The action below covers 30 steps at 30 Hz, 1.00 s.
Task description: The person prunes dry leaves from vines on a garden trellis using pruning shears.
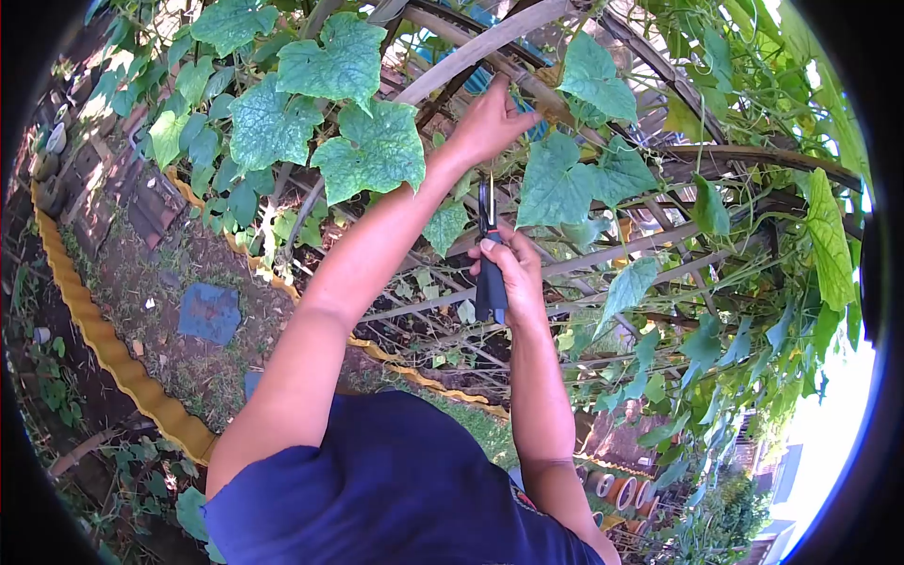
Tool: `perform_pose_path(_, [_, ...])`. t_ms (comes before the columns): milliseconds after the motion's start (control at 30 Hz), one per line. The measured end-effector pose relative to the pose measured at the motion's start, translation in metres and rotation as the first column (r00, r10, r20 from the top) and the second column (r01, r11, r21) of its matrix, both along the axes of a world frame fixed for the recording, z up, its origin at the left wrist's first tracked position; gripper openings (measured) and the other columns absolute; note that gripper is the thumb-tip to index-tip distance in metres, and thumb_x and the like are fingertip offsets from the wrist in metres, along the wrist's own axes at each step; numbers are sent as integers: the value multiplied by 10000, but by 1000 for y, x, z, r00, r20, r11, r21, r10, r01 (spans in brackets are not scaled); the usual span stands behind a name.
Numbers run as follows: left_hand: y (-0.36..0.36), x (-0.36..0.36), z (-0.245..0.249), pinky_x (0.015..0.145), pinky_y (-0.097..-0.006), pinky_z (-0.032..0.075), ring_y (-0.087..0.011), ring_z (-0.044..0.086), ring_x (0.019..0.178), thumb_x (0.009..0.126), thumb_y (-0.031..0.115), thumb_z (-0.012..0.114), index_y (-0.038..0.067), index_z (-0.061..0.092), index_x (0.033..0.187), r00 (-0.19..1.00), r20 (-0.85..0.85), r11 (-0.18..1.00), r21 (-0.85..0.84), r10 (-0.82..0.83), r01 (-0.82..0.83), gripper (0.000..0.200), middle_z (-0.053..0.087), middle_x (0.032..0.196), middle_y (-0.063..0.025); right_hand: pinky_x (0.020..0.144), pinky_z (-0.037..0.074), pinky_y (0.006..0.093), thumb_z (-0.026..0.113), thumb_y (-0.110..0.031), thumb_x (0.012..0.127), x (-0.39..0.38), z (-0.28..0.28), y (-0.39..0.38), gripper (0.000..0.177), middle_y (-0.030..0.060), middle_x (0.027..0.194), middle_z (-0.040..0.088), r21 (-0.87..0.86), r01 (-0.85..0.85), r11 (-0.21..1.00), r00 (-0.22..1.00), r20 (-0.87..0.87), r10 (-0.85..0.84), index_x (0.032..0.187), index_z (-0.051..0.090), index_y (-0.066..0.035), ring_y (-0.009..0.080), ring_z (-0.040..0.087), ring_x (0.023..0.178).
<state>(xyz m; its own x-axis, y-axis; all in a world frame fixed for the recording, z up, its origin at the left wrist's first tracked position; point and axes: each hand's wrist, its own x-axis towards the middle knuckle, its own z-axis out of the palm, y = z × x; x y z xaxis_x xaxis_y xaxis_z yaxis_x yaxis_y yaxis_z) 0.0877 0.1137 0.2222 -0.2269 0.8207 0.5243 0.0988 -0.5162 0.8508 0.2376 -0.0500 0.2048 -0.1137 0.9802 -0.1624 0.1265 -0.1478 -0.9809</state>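
Observation:
My left hand (490, 122) reaches up among the vine leaves, beside a wooden pole (485, 49) of the trellis. Its thumb stands apart from the fingers, whose tips are partly hidden; nothing shows in its grasp. Below it, my right hand (513, 268) is closed around the dark handles of pruning shears (490, 273). The narrow blades point upward, just under my left hand, with a bit of red near the pivot. Broad green leaves (372, 151) hang left of my left forearm, and more leaves (574, 179) hang to the right of the blades.
Crossing poles and sticks (621, 250) carry the vines on the right. A wavy yellow edging (122, 367) borders the soil at left, where a flat blue-grey slab (209, 313) lies. Several round pots (621, 492) stand at lower right.

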Motion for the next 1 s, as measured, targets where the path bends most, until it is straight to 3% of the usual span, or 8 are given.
perform_pose_path(100, [36, 14, 6, 603, -309, 405, -148, 525, 656, 890, 138, 550, -10, 626, 885, 854, 445, 954, 0, -268, 299, 167, 591, 729, -41, 650, 520, 261, 676, -189, 866, 15, -7, -20, 446, 137, 912, 692, -34, 28, 999, 999, 43, -27, 1238, 532, 11, 142, 648, 711])
perform_pose_path(200, [30, 23, 17, 638, -300, 402, -143, 528, 680, 874, 86, 469, 1, 647, 836, 781, 550, 938, 14, -297, 347, 200, 610, 764, -32, 657, 520, 264, 670, -187, 867, 29, -12, -29, 441, 139, 917, 693, -54, 37, 998, 997, 68, -34, 1238, 535, 10, 147, 648, 712])
perform_pose_path(333, [49, 39, 9, 708, -285, 437, -116, 552, 760, 861, 41, 545, 2, 669, 911, 667, 686, 953, 152, -292, 261, 139, 634, 814, -18, 669, 513, 280, 701, -157, 847, 35, -9, -32, 486, 144, 890, 691, -49, 84, 995, 995, 51, -81, 1252, 524, 48, 145, 634, 708])
perform_pose_path(433, [42, 33, 1, 736, -274, 451, -107, 560, 774, 860, 45, 591, -6, 657, 924, 681, 715, 988, 106, -155, 114, 105, 638, 827, -28, 669, 511, 279, 699, -163, 843, 32, -4, -33, 487, 146, 898, 692, -39, 81, 996, 995, 54, -79, 1248, 525, 45, 143, 632, 707])
perform_pose_path(633, [47, 25, -16, 560, -289, 429, -95, 527, 626, 809, 120, 662, 1, 584, 804, 774, 632, 996, 83, -35, -23, 143, 607, 686, -37, 665, 509, 268, 699, -171, 843, 16, 3, -32, 501, 151, 912, 691, -45, 53, 998, 996, 76, -50, 1257, 520, 47, 140, 632, 712])
perform_pose_path(733, [60, 26, -20, 556, -287, 419, -94, 517, 614, 795, 125, 668, -2, 584, 823, 736, 662, 986, 157, -144, 51, 154, 589, 668, -26, 667, 507, 265, 698, -169, 847, 13, 0, -30, 517, 157, 925, 689, -38, 36, 999, 997, 62, -34, 1272, 508, 56, 140, 633, 719])
perform_pose_path(833, [49, 25, -13, 641, -327, 461, -154, 573, 735, 821, 93, 624, -54, 576, 896, 743, 658, 976, 217, -119, -35, 172, 626, 781, -118, 670, 505, 271, 696, -168, 852, 14, -2, -29, 534, 156, 935, 687, -26, 23, 999, 998, 55, -22, 1287, 496, 67, 144, 633, 719])
perform_pose_path(1000, [32, 8, -6, 844, -397, 491, -262, 659, 963, 858, 120, 534, -33, 644, 1064, 917, 387, 971, 239, -102, 7, 279, 679, 994, -211, 672, 513, 280, 683, -170, 861, 14, -3, -30, 498, 148, 922, 686, -26, 17, 1000, 998, 58, -15, 1274, 509, 47, 153, 640, 718])
